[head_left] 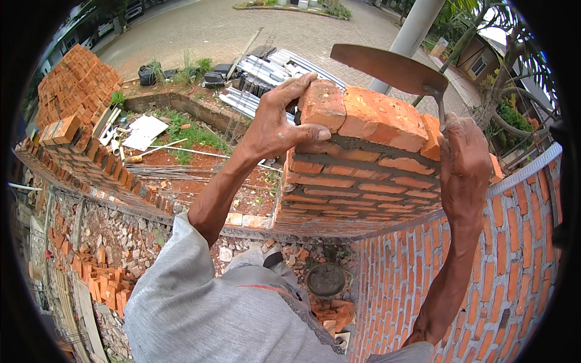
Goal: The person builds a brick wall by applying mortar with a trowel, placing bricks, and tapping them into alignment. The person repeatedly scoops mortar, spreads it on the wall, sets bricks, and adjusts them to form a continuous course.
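My left hand [281,121] grips the end brick [322,104] on the top course, thumb against its near face and fingers over its left end. Beside it, a longer orange brick [384,116] lies on grey mortar. At the right part of the wall, my right hand [465,158] is closed around the handle of a trowel [393,66]. The trowel's brown, pointed blade is raised above the bricks and points left. Below both hands stands the brick wall [363,187], its mortar joints uneven.
A finished-looking brick wall [448,284] runs along the right. Low on the ground sits a round mortar bucket [325,279] amid rubble and loose bricks [106,275]. Far left are a lower wall [109,163] and a large brick stack [75,85]. Metal lengths [266,69] lie beyond.
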{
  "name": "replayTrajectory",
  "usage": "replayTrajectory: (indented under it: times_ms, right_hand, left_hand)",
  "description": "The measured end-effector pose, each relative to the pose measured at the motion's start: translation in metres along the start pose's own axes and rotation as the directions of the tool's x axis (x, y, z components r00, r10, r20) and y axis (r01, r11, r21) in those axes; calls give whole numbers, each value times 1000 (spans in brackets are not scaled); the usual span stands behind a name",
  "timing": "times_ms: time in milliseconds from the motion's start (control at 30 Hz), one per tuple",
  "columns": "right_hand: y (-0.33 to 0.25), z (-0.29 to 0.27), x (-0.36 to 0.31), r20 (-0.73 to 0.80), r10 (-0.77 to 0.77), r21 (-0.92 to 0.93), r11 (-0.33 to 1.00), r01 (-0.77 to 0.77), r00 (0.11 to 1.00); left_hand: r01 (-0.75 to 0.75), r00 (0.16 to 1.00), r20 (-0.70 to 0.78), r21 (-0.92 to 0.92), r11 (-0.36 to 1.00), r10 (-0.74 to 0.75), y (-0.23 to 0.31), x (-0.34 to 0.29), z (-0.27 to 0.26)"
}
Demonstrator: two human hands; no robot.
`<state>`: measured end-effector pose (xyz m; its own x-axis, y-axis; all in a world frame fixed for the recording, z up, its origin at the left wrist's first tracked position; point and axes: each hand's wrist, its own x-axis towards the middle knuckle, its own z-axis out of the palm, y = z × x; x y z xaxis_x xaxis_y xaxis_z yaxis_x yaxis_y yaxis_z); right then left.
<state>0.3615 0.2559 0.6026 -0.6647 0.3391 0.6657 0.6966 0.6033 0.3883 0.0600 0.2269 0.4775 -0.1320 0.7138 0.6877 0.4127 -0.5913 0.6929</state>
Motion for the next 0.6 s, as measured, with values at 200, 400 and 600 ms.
replayTrajectory:
  times_ms: [200,400,600]
  right_hand:
    - [0,-2,-3,114,7,-128,992,7,993]
    - [0,-4,-4,-68,19,-26,999,-20,998]
    - [-9,0,0,-63,-30,-20,999,28,998]
  left_hand:
    - [54,995,90,-114,992,-44,3,0,-9]
    - [129,987,130,-241,962,-99,1,4,-18]
    - [121,985,139,-132,984,-102,5,5,-18]
